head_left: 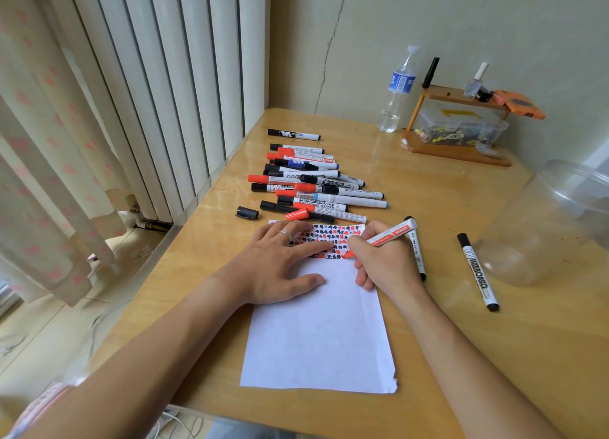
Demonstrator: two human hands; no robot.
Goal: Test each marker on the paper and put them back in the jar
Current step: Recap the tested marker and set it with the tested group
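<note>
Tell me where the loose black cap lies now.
In the head view, the loose black cap lies on the table, left of the marker pile.

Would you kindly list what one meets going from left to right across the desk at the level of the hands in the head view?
Loose black cap → left hand flat on the paper → right hand holding the red marker → black whiteboard marker → clear plastic jar.

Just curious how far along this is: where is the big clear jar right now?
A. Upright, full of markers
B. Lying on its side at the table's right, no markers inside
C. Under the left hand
B: the jar lies tipped over, holding no markers.
</note>
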